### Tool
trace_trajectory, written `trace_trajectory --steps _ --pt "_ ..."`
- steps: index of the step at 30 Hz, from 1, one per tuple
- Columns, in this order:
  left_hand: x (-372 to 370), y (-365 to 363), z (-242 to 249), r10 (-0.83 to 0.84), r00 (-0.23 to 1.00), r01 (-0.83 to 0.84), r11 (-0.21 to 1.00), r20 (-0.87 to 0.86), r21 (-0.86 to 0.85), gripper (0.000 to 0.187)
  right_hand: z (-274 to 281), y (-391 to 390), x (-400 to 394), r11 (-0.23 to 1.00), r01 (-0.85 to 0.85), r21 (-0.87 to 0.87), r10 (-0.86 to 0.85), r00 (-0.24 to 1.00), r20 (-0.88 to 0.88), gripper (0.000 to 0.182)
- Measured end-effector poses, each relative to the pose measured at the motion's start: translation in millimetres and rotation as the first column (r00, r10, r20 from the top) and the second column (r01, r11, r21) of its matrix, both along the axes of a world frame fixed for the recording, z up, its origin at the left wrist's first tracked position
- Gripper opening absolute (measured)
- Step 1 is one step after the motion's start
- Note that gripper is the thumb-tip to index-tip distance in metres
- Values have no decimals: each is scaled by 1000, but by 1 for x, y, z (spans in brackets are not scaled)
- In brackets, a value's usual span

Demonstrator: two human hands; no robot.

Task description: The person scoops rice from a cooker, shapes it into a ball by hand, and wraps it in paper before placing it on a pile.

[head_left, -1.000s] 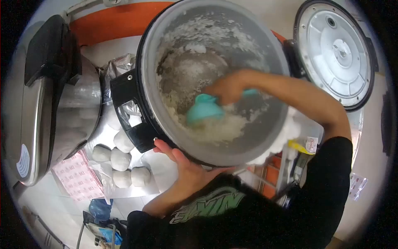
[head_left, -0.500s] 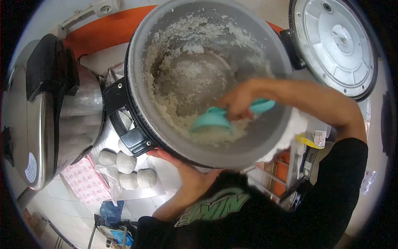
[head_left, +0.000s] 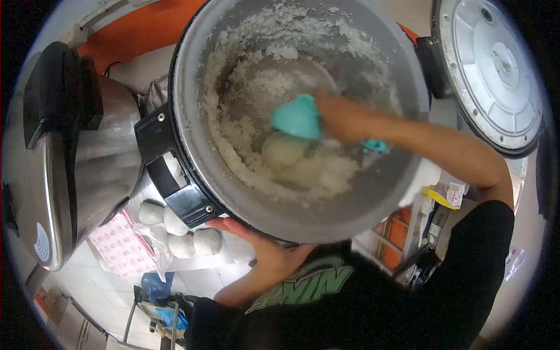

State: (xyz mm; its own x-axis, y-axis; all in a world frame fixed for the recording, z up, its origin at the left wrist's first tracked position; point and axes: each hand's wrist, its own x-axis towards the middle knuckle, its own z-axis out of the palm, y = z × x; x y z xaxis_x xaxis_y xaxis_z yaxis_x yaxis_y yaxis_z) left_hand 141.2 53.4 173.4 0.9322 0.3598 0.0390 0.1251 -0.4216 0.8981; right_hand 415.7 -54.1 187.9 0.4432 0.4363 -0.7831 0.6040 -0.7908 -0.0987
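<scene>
My right hand (head_left: pixel 344 116) is closed round the handle of a teal rice scoop (head_left: pixel 296 116) inside a large rice cooker (head_left: pixel 303 219). A rounded lump of cooked rice (head_left: pixel 283 150) lies just below the scoop's cup. More rice (head_left: pixel 326 175) clings to the inner wall and bottom of the pot, whose mouth is tilted toward me. My left hand (head_left: pixel 271 254) grips the cooker's near outer side from below, next to its black side handle (head_left: pixel 175 184). Motion blurs the right hand's fingers a little.
The cooker's lid (head_left: pixel 496 70) hangs open at the right. Another steel cooker (head_left: pixel 105 146) stands at the left. Several pale wrapped balls (head_left: pixel 192 242) and a pink-and-white printed packet (head_left: pixel 122 245) lie below it. A yellow-and-white packet (head_left: pixel 449 195) is near my right elbow.
My right hand has moved the scoop up and away from the near wall. A rounded rice lump now shows below it. My left hand stays against the cooker; the view has shifted slightly.
</scene>
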Motion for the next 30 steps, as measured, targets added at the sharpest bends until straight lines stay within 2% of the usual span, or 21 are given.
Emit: trace_trajectory --steps 1,3,4,6,9,10,12,15,18,19,20,21,23,24,27,28,30 --pt "-2 0 -2 -1 1000 1 1000 9 -8 153 -4 2 0 992 118 -38 -123 979 -162 57" --pt "2 1 3 2 1000 -2 999 2 34 153 -14 4 -2 930 329 -164 -368 817 -444 54" --pt "7 1 8 6 1000 -5 996 -13 84 153 -23 13 -6 965 207 -162 -260 849 -459 47" --pt "11 -1 16 34 997 -31 999 -67 40 150 -40 37 -20 987 -43 -155 -41 864 -502 36" --pt "11 -5 10 59 997 -63 995 -49 -82 150 -30 47 -26 975 -23 -221 -116 796 -594 28" --pt "11 -5 8 64 998 -67 988 -20 -138 150 -20 46 -30 982 37 -184 -141 796 -589 28" --pt "13 -5 15 79 996 -84 986 -42 -141 150 8 33 -38 982 149 -118 -190 798 -572 27" --pt "17 -5 15 100 994 -104 977 -35 -184 151 34 21 -37 973 204 -103 -222 732 -645 38" --pt "22 -2 28 99 995 -99 993 5 -70 153 56 8 -37 925 367 -99 -335 664 -669 37" --pt "24 -2 34 105 994 -105 994 21 -6 153 67 7 -35 928 363 -82 -318 655 -685 37" --pt "24 -3 32 116 992 -113 992 47 -61 154 81 5 -32 932 357 -66 -297 646 -703 37" --pt "24 -3 34 118 993 -117 993 32 -35 154 92 4 -29 937 347 -48 -274 639 -719 37" --pt "22 -2 40 124 992 -124 992 2 12 155 104 -2 -21 948 307 -85 -253 565 -785 47" --pt "21 -4 36 143 988 -143 990 56 -11 152 110 -8 -19 951 293 -102 -249 524 -814 52" --pt "18 -5 30 116 973 -133 988 199 73 147 124 -32 -17 857 493 -148 -420 504 -755 45" --pt "13 -3 24 120 960 -156 979 254 127 131 138 -39 -19 838 539 -87 -404 506 -762 41" --pt "-11 2 -13 85 975 -114 984 204 134 116 170 -57 -32 793 610 15 -370 500 -783 33"
